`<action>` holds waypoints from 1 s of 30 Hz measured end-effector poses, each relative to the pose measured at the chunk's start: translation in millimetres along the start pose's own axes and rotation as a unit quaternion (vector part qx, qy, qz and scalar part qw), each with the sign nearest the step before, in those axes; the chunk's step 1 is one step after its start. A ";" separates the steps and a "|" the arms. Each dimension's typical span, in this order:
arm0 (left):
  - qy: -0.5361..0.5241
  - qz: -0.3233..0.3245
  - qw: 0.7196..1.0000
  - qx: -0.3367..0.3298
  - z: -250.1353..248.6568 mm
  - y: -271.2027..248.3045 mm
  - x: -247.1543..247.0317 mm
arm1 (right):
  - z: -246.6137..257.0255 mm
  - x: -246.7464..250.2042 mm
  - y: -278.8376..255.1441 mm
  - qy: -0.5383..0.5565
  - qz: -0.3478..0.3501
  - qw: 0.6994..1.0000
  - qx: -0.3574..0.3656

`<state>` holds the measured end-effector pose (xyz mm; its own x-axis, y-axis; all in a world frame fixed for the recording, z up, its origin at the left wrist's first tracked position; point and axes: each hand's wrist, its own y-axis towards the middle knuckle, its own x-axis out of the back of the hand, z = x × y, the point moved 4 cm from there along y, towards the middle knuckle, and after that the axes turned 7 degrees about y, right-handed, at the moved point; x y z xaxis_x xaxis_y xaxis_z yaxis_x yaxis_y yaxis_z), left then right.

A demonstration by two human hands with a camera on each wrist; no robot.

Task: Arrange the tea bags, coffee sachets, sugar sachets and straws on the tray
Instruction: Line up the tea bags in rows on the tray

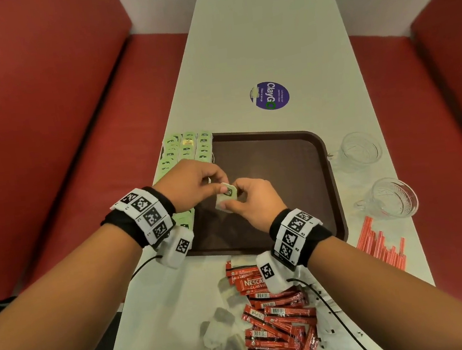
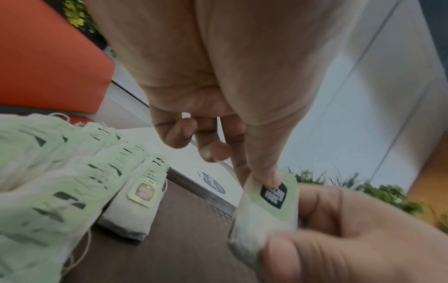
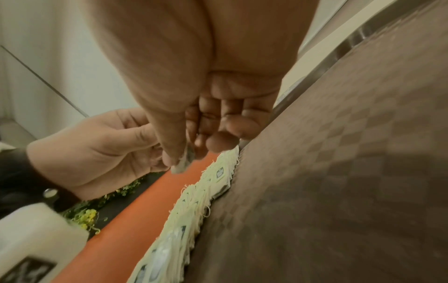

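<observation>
Both hands hold one pale green tea bag [image 1: 228, 196] just above the left part of the brown tray [image 1: 278, 146]. My left hand [image 1: 219, 186] pinches the top of its tag [image 2: 274, 193] between thumb and forefinger. My right hand [image 1: 237, 194] grips the bag's lower part [image 3: 181, 164] with thumb and fingers. Rows of tea bags [image 1: 189, 148] lie overlapped along the tray's left side. A heap of red coffee sachets [image 1: 280, 313] lies on the table near me. Red straws [image 1: 381, 244] lie to the right of the tray.
Two glass cups [image 1: 360, 148] [image 1: 393, 198] stand right of the tray. Several pale loose bags [image 1: 221, 325] lie left of the coffee heap. A purple round sticker [image 1: 269, 95] marks the white table beyond the tray. Red bench seats [image 1: 47, 138] flank the table.
</observation>
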<state>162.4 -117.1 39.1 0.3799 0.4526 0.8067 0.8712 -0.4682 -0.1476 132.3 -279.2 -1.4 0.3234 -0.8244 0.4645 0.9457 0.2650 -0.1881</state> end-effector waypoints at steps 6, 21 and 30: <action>0.001 -0.025 0.993 0.113 38.2 3.0 16.4 | -2.9 -14.4 -24.0 -0.079 0.111 0.991 0.013; 0.086 -0.032 0.966 0.240 79.3 42.2 -2.6 | 13.0 -73.4 -62.4 -0.422 0.282 0.835 0.211; 0.184 -0.008 0.956 0.228 63.4 51.4 -12.4 | 10.8 -81.8 -61.2 -0.452 0.260 0.823 0.223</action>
<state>222.1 -98.6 -14.7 0.3027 0.1199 0.9455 0.9531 -0.0455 -0.2994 48.4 -222.6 -18.5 0.3889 0.1151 0.9141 0.5236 0.7887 -0.3221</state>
